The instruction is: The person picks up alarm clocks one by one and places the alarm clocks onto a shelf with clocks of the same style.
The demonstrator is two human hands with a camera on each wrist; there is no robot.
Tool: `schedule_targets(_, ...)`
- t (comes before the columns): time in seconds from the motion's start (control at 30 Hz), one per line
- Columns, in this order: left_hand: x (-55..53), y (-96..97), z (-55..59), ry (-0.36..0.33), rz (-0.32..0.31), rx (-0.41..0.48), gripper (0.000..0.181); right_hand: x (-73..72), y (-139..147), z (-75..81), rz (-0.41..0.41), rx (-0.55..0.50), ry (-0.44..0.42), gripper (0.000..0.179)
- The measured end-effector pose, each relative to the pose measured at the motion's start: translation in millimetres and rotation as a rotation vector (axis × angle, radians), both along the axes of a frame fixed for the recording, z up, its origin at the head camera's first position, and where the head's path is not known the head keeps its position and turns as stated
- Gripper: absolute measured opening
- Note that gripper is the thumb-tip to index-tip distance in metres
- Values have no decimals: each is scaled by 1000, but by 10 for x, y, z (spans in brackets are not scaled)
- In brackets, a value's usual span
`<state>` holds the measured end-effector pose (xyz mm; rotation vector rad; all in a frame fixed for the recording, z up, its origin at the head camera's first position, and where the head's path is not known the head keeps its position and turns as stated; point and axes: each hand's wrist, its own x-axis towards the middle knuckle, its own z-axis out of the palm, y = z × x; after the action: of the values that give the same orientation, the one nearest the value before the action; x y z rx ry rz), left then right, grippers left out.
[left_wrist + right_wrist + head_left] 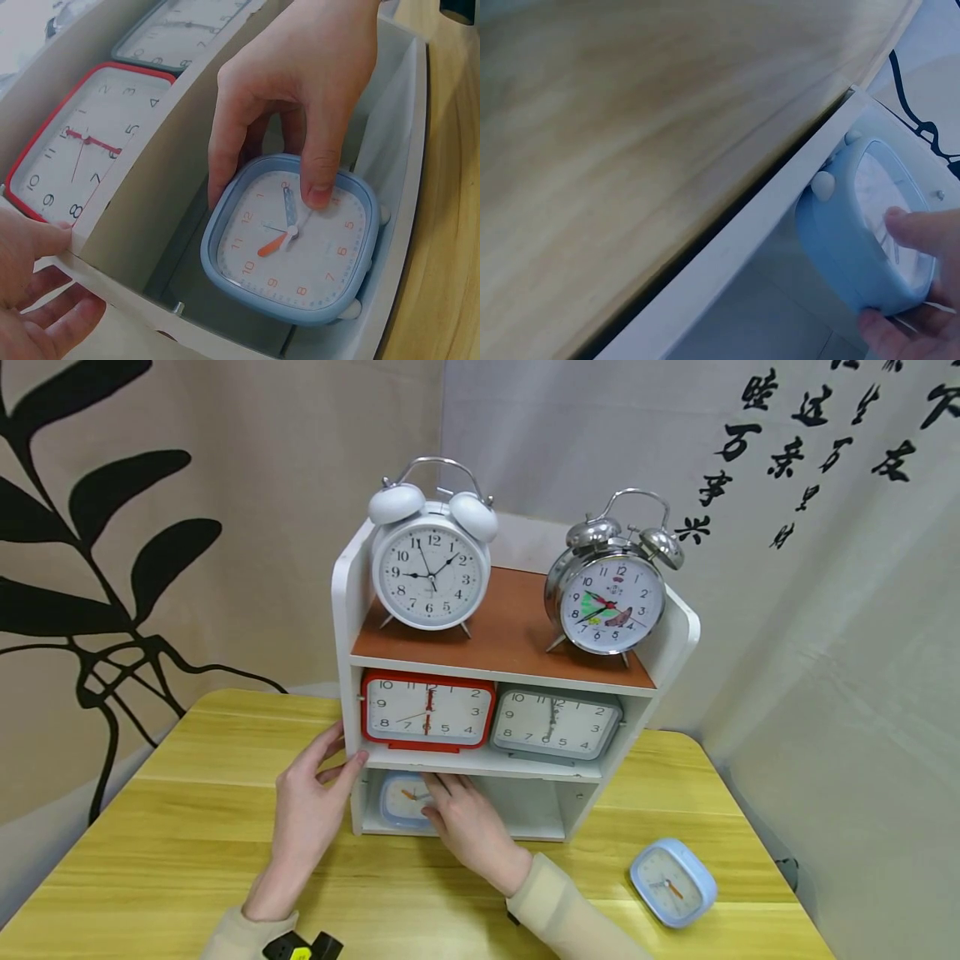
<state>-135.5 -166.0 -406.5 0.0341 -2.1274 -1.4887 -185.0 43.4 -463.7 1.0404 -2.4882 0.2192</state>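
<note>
A small blue alarm clock with a rounded-square white face sits in the left end of the lowest compartment of a white shelf. My right hand reaches in and grips that clock, its thumb on the face and the fingers behind the casing, as the left wrist view shows. The clock's rounded white feet stand close to the compartment floor. At the shelf's left side, my left hand rests its thumb on the front edge and its fingers along the outer panel.
A red clock and a grey-green clock share the middle compartment. On the brown top stand a white twin-bell clock and a silver twin-bell clock. Another blue clock lies on the wooden table at right.
</note>
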Motion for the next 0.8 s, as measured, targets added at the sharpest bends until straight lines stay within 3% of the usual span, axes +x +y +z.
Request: schedule_targets(0.8,10,0,4,-11,-6,7,48,8,0,-23,7,-1,13,59)
